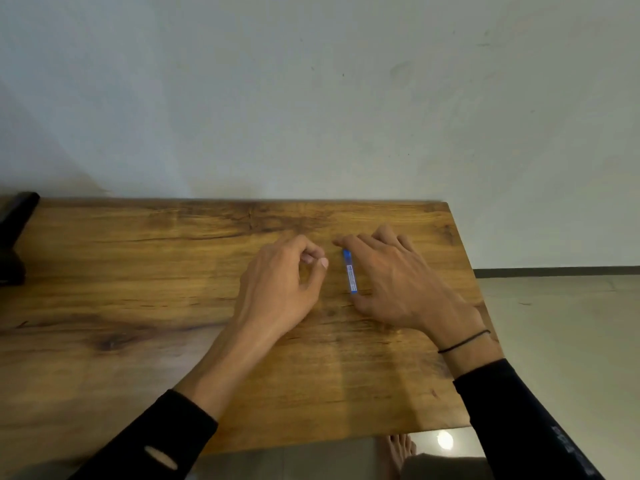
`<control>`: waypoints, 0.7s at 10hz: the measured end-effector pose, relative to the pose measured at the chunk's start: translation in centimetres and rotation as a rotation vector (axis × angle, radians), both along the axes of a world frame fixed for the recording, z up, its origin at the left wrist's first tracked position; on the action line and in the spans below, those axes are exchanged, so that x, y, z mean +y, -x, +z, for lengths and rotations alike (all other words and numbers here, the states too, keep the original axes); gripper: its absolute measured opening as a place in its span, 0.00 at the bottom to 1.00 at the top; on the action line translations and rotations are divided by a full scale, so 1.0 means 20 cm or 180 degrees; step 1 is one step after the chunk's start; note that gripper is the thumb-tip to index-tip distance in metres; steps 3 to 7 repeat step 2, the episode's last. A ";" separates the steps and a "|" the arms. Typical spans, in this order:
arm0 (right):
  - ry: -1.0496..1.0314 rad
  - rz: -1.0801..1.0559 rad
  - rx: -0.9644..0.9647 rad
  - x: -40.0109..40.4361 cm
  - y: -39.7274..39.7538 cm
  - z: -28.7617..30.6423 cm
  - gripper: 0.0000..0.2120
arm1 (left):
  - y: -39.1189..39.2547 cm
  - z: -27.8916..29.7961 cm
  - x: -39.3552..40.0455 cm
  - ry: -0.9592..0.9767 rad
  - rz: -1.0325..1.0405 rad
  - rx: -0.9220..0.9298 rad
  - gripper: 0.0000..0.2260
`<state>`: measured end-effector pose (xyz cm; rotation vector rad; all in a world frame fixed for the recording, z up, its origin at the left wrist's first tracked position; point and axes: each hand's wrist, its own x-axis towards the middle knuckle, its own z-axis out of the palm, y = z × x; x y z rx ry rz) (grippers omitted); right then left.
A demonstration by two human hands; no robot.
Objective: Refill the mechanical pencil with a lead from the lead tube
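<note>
A small blue lead tube [350,271] with a white label lies on the wooden table [138,271], pointing away from me. My right hand [394,282] rests spread over the table just right of it. The index fingertip is beyond the tube's far end and the thumb tip is at its near end; no finger wraps around it. My left hand [280,282] is a little left of the tube, fingers curled, thumb and index tips pinched together. Nothing is visible in that pinch. No mechanical pencil is in view.
A dark object [14,237] stands at the table's far left edge. The table's right edge [465,271] runs close to my right hand, with pale floor beyond. A plain wall rises behind the table. Bare feet [398,448] show below the near edge.
</note>
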<state>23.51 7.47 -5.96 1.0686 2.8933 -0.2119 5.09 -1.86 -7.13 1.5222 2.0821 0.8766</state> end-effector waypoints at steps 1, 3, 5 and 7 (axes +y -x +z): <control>0.0213 -0.0044 0.0080 -0.02 -0.02 -0.01 0.41 | 0.02 -0.03 -0.06 0.0022 -0.0115 0.0449 0.07; 0.0296 -0.0158 0.0061 -0.02 0.01 0.01 0.42 | 0.09 -0.02 -0.10 0.0128 -0.0024 0.0473 0.10; 0.0296 -0.0158 0.0061 -0.02 0.01 0.01 0.42 | 0.09 -0.02 -0.10 0.0128 -0.0024 0.0473 0.10; 0.0296 -0.0158 0.0061 -0.02 0.01 0.01 0.42 | 0.09 -0.02 -0.10 0.0128 -0.0024 0.0473 0.10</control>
